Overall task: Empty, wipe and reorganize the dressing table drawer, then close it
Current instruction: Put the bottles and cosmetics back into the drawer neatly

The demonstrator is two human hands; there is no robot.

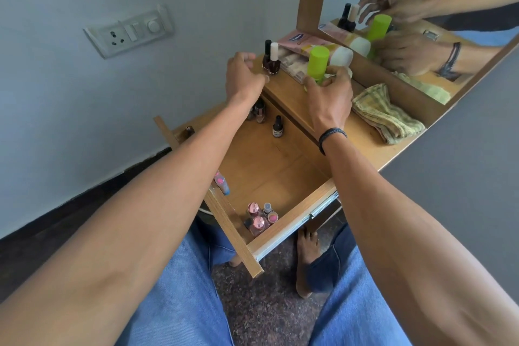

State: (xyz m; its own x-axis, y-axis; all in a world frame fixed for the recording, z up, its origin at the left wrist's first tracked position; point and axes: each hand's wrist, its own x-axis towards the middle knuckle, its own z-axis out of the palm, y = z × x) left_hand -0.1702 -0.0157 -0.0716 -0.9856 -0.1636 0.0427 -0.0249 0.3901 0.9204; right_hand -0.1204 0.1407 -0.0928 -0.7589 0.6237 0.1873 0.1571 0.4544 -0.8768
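The drawer [266,168] is pulled out wide, over the person's knees. It is not empty. A bunch of little pink-topped bottles [259,218] stands in its near corner. One small dark bottle [277,126] stands alone farther in, and a few more bottles [258,111] stand at the back, partly hidden under the left arm. A pink tube [222,182] lies by the front wall. Both hands are up on the table top [365,143]. The right hand [328,93] has its fingers curled round the bottom of a green bottle [317,62], which stands upright. The left hand [244,76] is just beside two dark nail polish bottles [271,63], one with a black cap and one with a white cap. Its fingers are bent, but I cannot tell if they hold anything. A pink pack [297,42] and a white jar [341,57] sit behind the green bottle. A yellow cloth [384,115] lies folded to the right, by the mirror [421,22].
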